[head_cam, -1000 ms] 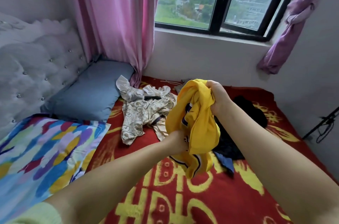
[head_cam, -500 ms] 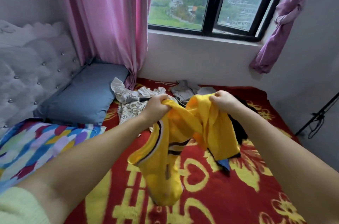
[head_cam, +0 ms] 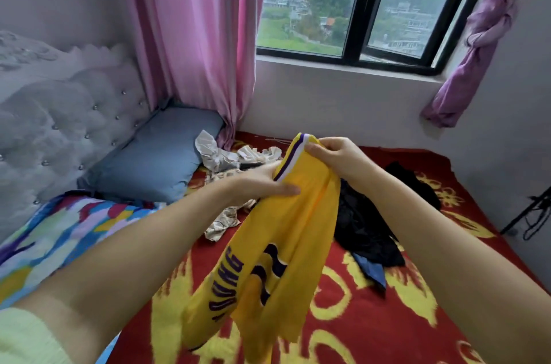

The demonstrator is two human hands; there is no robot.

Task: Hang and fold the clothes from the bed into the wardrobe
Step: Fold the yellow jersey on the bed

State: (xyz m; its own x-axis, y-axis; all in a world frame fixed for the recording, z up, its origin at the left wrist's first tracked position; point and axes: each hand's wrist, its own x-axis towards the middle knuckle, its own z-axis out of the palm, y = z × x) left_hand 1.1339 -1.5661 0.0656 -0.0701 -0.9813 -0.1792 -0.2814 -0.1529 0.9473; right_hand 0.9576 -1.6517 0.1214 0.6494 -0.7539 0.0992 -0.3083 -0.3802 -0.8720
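Observation:
A yellow jersey [head_cam: 286, 232] with purple lettering and a purple-and-white trim hangs in front of me above the bed [head_cam: 372, 319]. My right hand [head_cam: 334, 155] pinches its trimmed top edge. My left hand [head_cam: 262, 181] grips the same edge a little lower and to the left, thumb across the fabric. On the red and yellow bedspread behind lie a crumpled beige patterned garment [head_cam: 226, 160] and a black garment [head_cam: 366, 226] with a blue piece [head_cam: 372, 269] under it. The wardrobe is out of view.
A grey-blue pillow [head_cam: 155, 160] and a multicoloured blanket [head_cam: 53, 232] lie at the left by the tufted headboard [head_cam: 59, 113]. A pink curtain [head_cam: 193, 35] hangs beside the window [head_cam: 357, 5]. A black stand with cables [head_cam: 533, 211] is at the right wall.
My hands have come closer together at the jersey's trimmed edge, and the jersey now hangs longer with its lettering showing. The view has shifted slightly to the left.

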